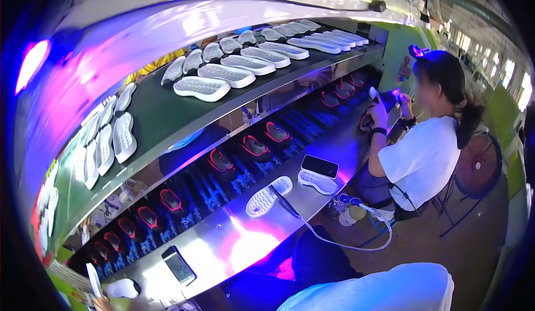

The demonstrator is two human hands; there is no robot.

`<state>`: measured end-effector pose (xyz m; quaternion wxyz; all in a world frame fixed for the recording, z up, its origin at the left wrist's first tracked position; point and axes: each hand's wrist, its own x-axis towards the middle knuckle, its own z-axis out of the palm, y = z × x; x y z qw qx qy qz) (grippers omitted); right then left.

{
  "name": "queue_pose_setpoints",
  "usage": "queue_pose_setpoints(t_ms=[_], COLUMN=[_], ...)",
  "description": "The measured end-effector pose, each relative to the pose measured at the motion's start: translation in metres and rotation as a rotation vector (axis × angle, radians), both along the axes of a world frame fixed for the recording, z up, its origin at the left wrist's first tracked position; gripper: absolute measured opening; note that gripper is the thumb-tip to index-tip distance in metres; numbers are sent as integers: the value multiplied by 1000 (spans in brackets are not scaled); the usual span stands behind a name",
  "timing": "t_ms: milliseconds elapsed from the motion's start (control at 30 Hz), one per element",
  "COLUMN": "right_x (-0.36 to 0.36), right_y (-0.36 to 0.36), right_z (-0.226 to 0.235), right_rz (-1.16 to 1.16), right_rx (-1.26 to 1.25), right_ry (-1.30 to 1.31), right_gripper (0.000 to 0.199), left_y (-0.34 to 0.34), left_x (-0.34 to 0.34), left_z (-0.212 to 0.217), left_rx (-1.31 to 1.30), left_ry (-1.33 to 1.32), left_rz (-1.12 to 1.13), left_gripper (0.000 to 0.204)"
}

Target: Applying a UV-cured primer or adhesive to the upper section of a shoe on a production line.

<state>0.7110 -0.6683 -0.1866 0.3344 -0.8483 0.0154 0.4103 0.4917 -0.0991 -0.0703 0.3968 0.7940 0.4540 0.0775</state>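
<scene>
Neither of my hands can be made out. A white sleeve or shoulder fills part of the lower edge, without a hand showing from it. At the lower left corner, a hand, cut off by the frame, grips an upright white shoe sole; whose it is I cannot tell, though it looks like a neighbour's. Another sole lies beside it. On the metal bench rest a ridged white sole with a dark strap-like piece across it, a second white sole, and two phones.
A green conveyor belt carries many white soles. Below it, a lower rack holds dark shoe uppers with red edging. At right, a co-worker in white holds a dark shoe. A pale hose loops off the bench; a fan stands behind.
</scene>
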Motion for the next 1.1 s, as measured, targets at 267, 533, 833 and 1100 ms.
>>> queue_pose_setpoints(t_ms=[267,533,833,1100], right_x=[15,42,73,45], right_y=[-10,-19,20,38], right_z=[-7,-38,-94,-97], right_rz=[131,231,320,10], right_rx=[-127,-169,-81,-111], right_ry=[104,215,249,54], right_gripper=[63,62,61,57], left_y=[-19,-40,-23,-19], left_x=[-36,-37,-23,-47], left_z=[-25,-28,10,20], left_rx=[-115,-141,-24,-41], left_ry=[-12,-16,-88,-104], left_rz=[20,8,-50,-79], left_gripper=[29,29,29,29])
